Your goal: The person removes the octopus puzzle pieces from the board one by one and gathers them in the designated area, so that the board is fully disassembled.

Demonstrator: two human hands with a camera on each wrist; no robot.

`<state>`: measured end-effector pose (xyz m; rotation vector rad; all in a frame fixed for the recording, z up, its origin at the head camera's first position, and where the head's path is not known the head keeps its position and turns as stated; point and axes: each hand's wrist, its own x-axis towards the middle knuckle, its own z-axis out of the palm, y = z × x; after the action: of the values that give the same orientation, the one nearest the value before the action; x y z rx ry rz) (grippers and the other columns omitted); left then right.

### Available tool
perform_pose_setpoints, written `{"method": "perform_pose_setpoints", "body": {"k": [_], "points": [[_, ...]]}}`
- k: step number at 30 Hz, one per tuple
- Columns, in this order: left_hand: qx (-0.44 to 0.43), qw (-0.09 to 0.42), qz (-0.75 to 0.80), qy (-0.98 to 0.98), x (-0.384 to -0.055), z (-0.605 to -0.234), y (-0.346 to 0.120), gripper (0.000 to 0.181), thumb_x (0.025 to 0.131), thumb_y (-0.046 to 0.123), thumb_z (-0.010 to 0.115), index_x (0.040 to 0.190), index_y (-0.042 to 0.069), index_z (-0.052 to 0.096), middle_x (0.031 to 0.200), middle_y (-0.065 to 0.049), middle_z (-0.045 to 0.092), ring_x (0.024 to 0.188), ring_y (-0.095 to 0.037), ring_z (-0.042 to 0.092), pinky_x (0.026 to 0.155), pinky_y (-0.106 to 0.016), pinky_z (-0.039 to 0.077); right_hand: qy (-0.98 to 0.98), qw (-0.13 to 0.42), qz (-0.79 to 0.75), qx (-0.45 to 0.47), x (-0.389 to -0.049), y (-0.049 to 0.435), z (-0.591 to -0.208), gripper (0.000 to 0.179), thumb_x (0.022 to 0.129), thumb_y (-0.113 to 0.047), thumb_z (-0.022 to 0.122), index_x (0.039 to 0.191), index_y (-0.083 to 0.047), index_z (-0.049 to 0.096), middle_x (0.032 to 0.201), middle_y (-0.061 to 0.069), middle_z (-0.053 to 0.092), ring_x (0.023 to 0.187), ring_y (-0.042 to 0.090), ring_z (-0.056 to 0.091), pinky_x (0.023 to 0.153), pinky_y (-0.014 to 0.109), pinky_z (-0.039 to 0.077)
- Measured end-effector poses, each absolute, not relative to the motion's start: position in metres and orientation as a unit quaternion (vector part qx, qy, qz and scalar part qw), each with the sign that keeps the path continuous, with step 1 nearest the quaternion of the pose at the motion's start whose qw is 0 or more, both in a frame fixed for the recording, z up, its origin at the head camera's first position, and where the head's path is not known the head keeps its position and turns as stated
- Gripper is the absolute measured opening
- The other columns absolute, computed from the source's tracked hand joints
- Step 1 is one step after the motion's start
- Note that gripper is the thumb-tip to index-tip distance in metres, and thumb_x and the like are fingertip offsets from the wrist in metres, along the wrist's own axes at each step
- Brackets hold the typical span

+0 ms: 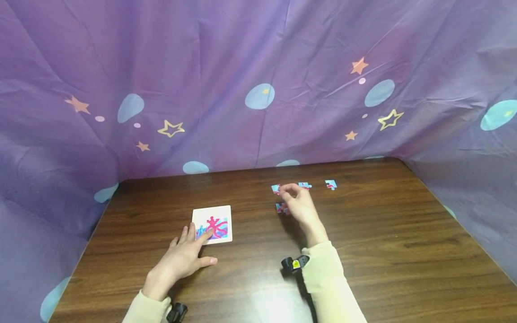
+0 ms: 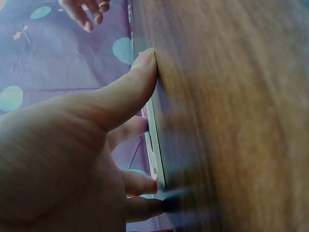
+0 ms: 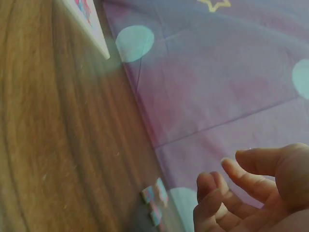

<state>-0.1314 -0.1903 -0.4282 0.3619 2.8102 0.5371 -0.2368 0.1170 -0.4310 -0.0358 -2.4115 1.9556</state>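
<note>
A square white-framed puzzle board (image 1: 212, 212) lies left of centre, its lower part filled with pink, blue and purple picture pieces. My left hand (image 1: 179, 260) rests on its near left corner with spread fingers, the thumb on the wood beside it. Over the loose jigsaw pieces hovers my right hand (image 1: 300, 208), fingers loosely bent and thumb apart from them in the right wrist view; I see nothing held. Beneath and around it lie a back-left piece (image 1: 275, 189), a partly hidden nearer piece (image 1: 281, 207), a back-middle piece (image 1: 304, 185) and a back-right piece (image 1: 331, 184).
The brown wooden table (image 1: 404, 233) runs back to a purple curtain (image 1: 226, 89) with stars and blue ovals, which also hangs at both sides. A small black wrist camera (image 1: 295, 264) sits at the right sleeve, with a dark cable running down from it.
</note>
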Motion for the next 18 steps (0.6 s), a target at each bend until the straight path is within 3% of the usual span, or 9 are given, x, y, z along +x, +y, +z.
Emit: {"method": "perform_pose_setpoints", "body": {"k": [4,10,18], "points": [[0.121,0.129,0.184,0.967,-0.131,-0.429,-0.191,0.080,0.084,0.052,0.069,0.149,0.013,0.042,0.150,-0.042,0.013,0.138,-0.057,0.015,0.104,-0.073,0.019,-0.785,0.022,0.619,0.025,-0.233,0.108,-0.426,0.018,0.094,-0.005,0.060,0.106,0.008,0.064,0.095,0.022,0.063,0.062,0.022,0.060,0.054,0.028,0.050],[0.118,0.128,0.187,0.967,-0.130,-0.429,-0.191,0.078,0.085,0.049,0.070,0.149,0.014,0.041,0.153,-0.037,0.012,0.140,-0.055,0.014,0.106,-0.072,0.018,-0.804,-0.005,0.591,0.064,-0.228,0.087,-0.422,0.017,0.095,-0.008,0.061,0.106,0.003,0.066,0.092,0.024,0.066,0.067,0.040,0.064,0.052,0.034,0.053],[0.136,0.122,0.187,0.965,-0.130,-0.429,-0.192,0.078,0.086,0.048,0.069,0.149,0.010,0.042,0.160,-0.016,0.020,0.139,-0.056,0.015,0.104,-0.074,0.018,-0.830,-0.042,0.543,0.123,-0.221,0.056,-0.427,0.017,0.094,-0.015,0.062,0.106,-0.004,0.067,0.082,0.019,0.068,0.069,0.035,0.067,0.051,0.035,0.052]]}}
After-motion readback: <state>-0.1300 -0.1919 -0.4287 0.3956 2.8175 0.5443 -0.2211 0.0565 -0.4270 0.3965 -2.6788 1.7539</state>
